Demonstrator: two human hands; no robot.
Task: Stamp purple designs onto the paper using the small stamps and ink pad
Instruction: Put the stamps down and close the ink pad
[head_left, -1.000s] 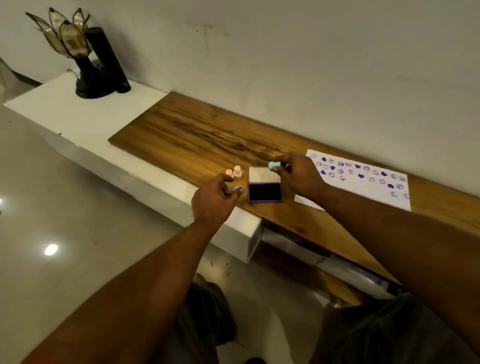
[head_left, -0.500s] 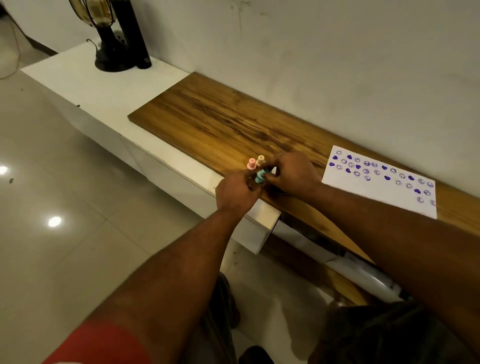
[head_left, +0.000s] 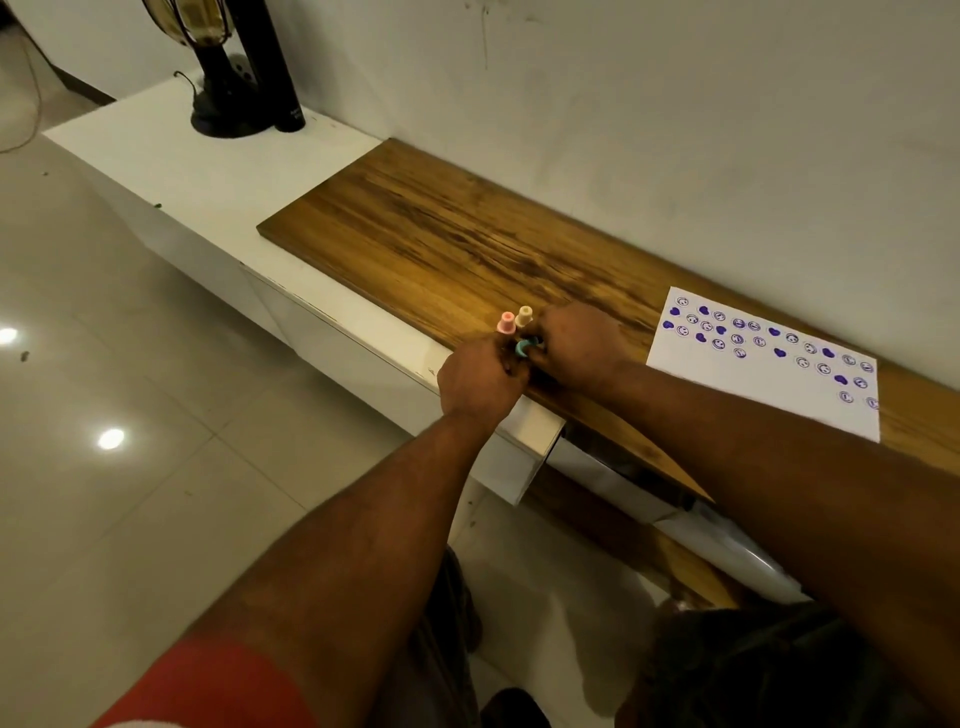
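Observation:
A teal stamp (head_left: 524, 347) is pinched between both hands, which meet at the near edge of the wooden board (head_left: 441, 244). My left hand (head_left: 480, 376) has curled fingers on the stamp's left side. From the right, my right hand (head_left: 579, 345) closes its fingers on the same stamp. Just beyond my left hand stand a pink stamp (head_left: 506, 323) and a cream stamp (head_left: 524, 316), upright on the wood. The white paper (head_left: 727, 387) lies to the right, covered with several purple hearts and smiley faces. My hands hide the ink pad.
A black lamp base (head_left: 223, 104) and a black cylinder (head_left: 275, 67) stand on the white shelf (head_left: 171, 166) at the far left. The wall runs close behind the board. A tiled floor (head_left: 104, 467) lies below the shelf edge.
My two hands have come together over the spot where the open ink pad showed a second ago, so the pad is now covered. The view has shifted, and the paper sits further right.

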